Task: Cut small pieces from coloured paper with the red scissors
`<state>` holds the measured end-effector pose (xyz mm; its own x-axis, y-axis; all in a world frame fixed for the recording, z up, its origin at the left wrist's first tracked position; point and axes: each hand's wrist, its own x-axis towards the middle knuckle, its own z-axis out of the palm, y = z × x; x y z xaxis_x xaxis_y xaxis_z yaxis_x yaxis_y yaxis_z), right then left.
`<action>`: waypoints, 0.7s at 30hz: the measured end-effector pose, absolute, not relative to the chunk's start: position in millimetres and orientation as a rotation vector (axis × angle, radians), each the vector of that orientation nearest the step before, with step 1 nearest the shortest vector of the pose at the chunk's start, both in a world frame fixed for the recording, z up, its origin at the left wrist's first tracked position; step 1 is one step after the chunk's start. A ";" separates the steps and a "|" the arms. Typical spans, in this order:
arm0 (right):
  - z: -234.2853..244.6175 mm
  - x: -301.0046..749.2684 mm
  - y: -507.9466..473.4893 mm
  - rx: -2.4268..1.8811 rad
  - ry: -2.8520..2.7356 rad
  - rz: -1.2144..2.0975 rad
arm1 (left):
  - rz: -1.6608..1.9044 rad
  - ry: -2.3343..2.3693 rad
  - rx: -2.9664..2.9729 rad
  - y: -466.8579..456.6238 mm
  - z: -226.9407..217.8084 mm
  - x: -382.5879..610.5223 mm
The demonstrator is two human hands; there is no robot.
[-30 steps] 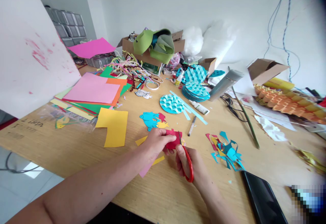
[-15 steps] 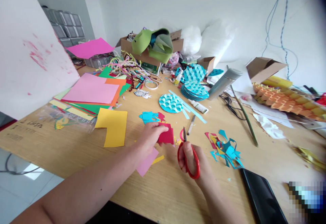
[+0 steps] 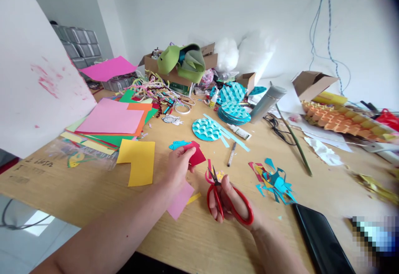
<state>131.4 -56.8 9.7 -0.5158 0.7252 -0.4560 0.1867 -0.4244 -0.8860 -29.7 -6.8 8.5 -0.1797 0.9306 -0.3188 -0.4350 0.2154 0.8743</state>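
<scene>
My left hand [image 3: 179, 166] pinches a small piece of red paper [image 3: 197, 155] between thumb and fingers, above the table. Just right of it, my right hand [image 3: 229, 201] grips red-handled scissors [image 3: 215, 178], their blades slightly parted and away from the paper. Behind the left hand a blue paper fish [image 3: 177, 144] is partly covered. Below that hand lies a pink paper piece [image 3: 180, 201] beside a yellow strip [image 3: 194, 198]. A pinkish-red paper curl [image 3: 208, 175] is near the scissor tips. An L-shaped yellow sheet [image 3: 141, 166] lies to the left.
A stack of coloured paper [image 3: 109, 116] lies at left. Blue scalloped discs [image 3: 233, 114], a glue tube [image 3: 239, 132] and a pen [image 3: 231, 154] are farther back. Paper scraps [image 3: 276, 182] and a black phone [image 3: 321, 236] lie on the right, near a green stick [image 3: 294, 141].
The scissor handles have spread and the blades have parted. My left hand has turned the red paper, which now tilts. The view has shifted slightly.
</scene>
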 end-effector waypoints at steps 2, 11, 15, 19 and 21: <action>11.0 130.8 -55.3 -1.264 -1.312 2.113 | 1.358 1.159 0.574 -6.3 9.5 -29.8; 12.7 131.3 -49.9 -1.016 -0.995 2.315 | 1.219 0.904 0.439 -9.4 15.6 -30.4; 13.1 135.0 -48.3 -0.912 -0.976 2.284 | 1.128 0.800 0.340 -9.2 15.3 -32.2; 14.7 137.7 -48.4 -0.882 -1.024 2.250 | 1.142 0.864 0.332 -7.3 14.3 -33.8; 14.6 137.2 -49.6 -0.914 -1.080 2.235 | 1.161 0.872 0.313 -5.7 14.9 -33.9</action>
